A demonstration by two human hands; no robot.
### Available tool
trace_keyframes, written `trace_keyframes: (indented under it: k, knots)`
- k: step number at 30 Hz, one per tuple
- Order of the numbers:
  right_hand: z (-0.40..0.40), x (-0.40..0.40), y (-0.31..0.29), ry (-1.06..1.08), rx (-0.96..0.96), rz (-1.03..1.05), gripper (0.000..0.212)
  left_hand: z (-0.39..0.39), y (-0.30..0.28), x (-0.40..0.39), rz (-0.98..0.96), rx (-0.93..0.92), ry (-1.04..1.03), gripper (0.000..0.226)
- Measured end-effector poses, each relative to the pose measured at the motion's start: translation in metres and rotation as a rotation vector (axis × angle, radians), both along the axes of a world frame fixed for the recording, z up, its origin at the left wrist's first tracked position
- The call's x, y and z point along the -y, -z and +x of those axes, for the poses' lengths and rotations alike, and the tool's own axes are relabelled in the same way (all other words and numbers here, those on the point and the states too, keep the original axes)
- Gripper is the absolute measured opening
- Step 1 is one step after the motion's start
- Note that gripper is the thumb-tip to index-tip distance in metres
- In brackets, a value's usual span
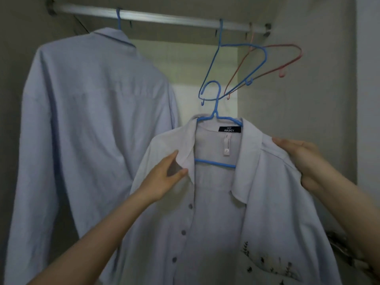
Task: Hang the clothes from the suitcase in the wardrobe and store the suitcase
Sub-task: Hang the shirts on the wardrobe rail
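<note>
The white shirt [236, 202], front open and embroidered low on one side, sits on a blue hanger [216, 120] in front of the open wardrobe, below the rail [144, 16] and not yet hung. The hanger's hook points upward, its top level with the lower corner of an empty blue hanger [232, 64] already on the rail.

Left hand [164, 177]: thumb and fingers pinch the left collar flap. Right hand [298, 159]: fingers curled over the right shoulder of the garment, gripping cloth. Neither hand is on the hanger itself; the shirt is carried by its fabric.

Governing relation: the rail lies straight above and beyond the hook, running left to right, roughly parallel with the hanger's shoulder line. The free stretch of rail lies between the hung garment and the empty hangers. Judgement: the hook must rise clear of the empty blue hanger before it can catch the rail. The two hands are about equally placed.

Count: shirts, two, one being a pale blue shirt [92, 120] already hung at left. Blue hangers, three. Pink hanger [283, 56], one, empty. Suitcase: not in view.
</note>
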State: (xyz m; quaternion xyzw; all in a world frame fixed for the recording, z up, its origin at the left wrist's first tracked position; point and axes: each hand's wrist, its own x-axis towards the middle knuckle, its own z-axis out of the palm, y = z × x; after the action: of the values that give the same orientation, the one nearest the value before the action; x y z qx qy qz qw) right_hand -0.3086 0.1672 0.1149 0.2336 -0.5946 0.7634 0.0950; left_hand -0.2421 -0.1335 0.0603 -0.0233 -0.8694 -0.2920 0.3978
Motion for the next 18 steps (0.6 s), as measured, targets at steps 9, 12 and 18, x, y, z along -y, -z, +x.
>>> trace_keyframes:
  k: [9, 12, 18]
  knots:
    - [0.041, 0.013, -0.055, 0.227, -0.213, -0.153, 0.024, -0.002, -0.034, -0.020, 0.071, -0.113, 0.083, 0.039]
    - [0.054, 0.026, -0.076, 0.251, -0.266, -0.204, 0.025, -0.005, -0.038, -0.018, 0.112, -0.106, 0.078, 0.047]
    - [0.067, 0.067, -0.129, 0.308, -0.367, -0.171, 0.031, -0.005, -0.056, -0.006, 0.131, -0.120, 0.107, 0.051]
